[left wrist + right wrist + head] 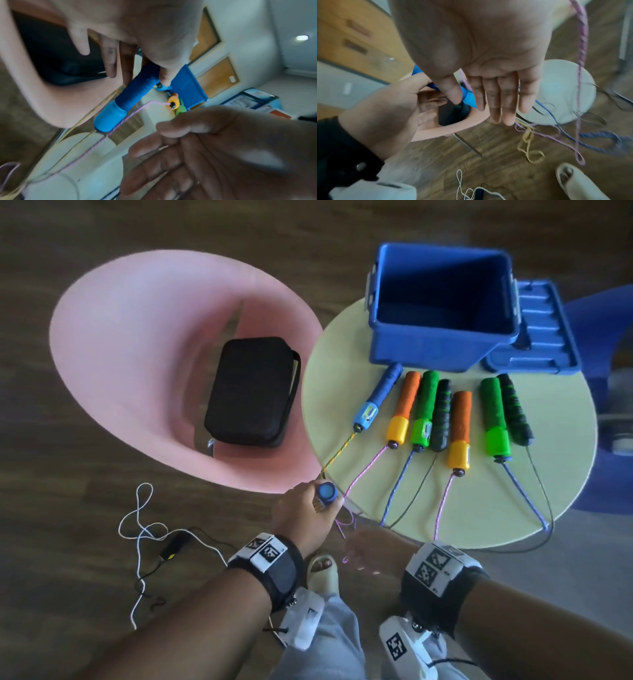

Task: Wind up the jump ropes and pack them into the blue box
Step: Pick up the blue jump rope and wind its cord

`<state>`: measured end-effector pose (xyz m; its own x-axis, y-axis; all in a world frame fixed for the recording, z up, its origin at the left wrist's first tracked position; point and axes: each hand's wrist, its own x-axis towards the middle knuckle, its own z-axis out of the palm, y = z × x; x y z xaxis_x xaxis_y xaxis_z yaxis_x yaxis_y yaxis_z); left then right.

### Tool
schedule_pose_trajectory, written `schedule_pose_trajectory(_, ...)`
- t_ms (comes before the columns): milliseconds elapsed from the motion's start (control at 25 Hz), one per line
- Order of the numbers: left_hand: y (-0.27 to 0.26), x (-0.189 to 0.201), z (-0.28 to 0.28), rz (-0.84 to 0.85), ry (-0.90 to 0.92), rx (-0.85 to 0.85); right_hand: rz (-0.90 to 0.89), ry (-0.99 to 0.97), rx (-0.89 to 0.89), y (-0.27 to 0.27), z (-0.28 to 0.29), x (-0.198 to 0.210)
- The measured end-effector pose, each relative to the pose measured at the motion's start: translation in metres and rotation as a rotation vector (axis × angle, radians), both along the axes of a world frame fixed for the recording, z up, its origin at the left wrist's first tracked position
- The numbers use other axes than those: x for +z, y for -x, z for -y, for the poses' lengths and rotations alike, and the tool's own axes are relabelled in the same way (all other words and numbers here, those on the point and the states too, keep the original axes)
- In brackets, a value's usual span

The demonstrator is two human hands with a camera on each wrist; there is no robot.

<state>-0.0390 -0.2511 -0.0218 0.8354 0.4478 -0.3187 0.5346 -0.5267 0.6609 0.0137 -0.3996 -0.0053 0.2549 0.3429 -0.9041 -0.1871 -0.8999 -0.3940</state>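
The blue box stands open at the back of the round yellow table, its lid beside it. Several rope handles lie in a row in front: blue, orange, green, black. Their ropes hang over the near edge. My left hand grips the second blue handle upright at the table's near-left edge; a yellow-green rope runs from it to the blue handle on the table. My right hand, blurred, hovers just right of it with straight fingers and holds nothing.
A pink chair with a black case stands left of the table. A blue chair is at the right. Loops of rope lie on the wooden floor by my sandalled foot. A white cable trails at the left.
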Motion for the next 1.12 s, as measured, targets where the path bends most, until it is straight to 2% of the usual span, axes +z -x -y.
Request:
schedule_pose_trajectory(120, -0.007, 0.043, -0.002, 0.279, -0.109, -0.139, 0.359, -0.039, 0.085, -0.011, -0.005, 0.035)
schedule_pose_trajectory(200, -0.015, 0.071, -0.001, 0.403, -0.049, -0.209, 0.639, -0.149, -0.029, -0.015, -0.009, 0.053)
schedule_pose_trajectory(280, -0.026, 0.095, -0.002, 0.454, 0.021, -0.244, 0.767, -0.296, 0.110, -0.021, -0.017, 0.068)
schedule_pose_trajectory(320, -0.031, 0.106, -0.002, 0.472, 0.056, -0.239, 0.754, -0.364, 0.125, -0.025, -0.022, 0.078)
schedule_pose_trajectory(360, -0.034, 0.110, -0.004, 0.480, 0.121, -0.214, 0.714, -0.420, 0.049, -0.030, -0.026, 0.089)
schedule_pose_trajectory(440, -0.037, 0.120, -0.008, 0.412, 0.373, -0.145, 0.608, -0.577, -0.282, -0.041, -0.031, 0.114)
schedule_pose_trajectory(520, -0.036, 0.115, -0.015, 0.256, 0.630, -0.124, 0.503, -0.712, -0.627, -0.051, -0.033, 0.141)
schedule_pose_trajectory(560, -0.032, 0.111, -0.018, 0.171, 0.648, -0.161, 0.459, -0.757, -0.779, -0.057, -0.032, 0.154)
schedule_pose_trajectory(640, -0.019, 0.098, -0.023, 0.025, 0.461, -0.285, 0.369, -0.884, -1.056, -0.077, -0.028, 0.180)
schedule_pose_trajectory(680, -0.011, 0.091, -0.025, -0.036, 0.373, -0.308, 0.280, -0.973, -1.183, -0.088, -0.024, 0.192)
schedule_pose_trajectory(760, 0.008, 0.075, -0.030, -0.146, 0.326, -0.319, 0.099, -1.088, -1.383, -0.110, -0.017, 0.204)
schedule_pose_trajectory(840, 0.023, 0.063, -0.034, -0.221, 0.266, -0.324, -0.036, -1.053, -1.458, -0.125, -0.016, 0.199)
schedule_pose_trajectory(960, 0.021, 0.054, -0.041, -0.200, 0.210, -0.229, -0.130, -0.868, -1.413, -0.123, -0.030, 0.170)
schedule_pose_trajectory(1040, 0.006, 0.054, -0.044, -0.137, 0.260, -0.170, -0.158, -0.693, -1.342, -0.113, -0.046, 0.140)
schedule_pose_trajectory(1120, -0.010, 0.054, -0.047, -0.108, 0.261, -0.166, -0.100, -0.481, -1.231, -0.106, -0.059, 0.109)
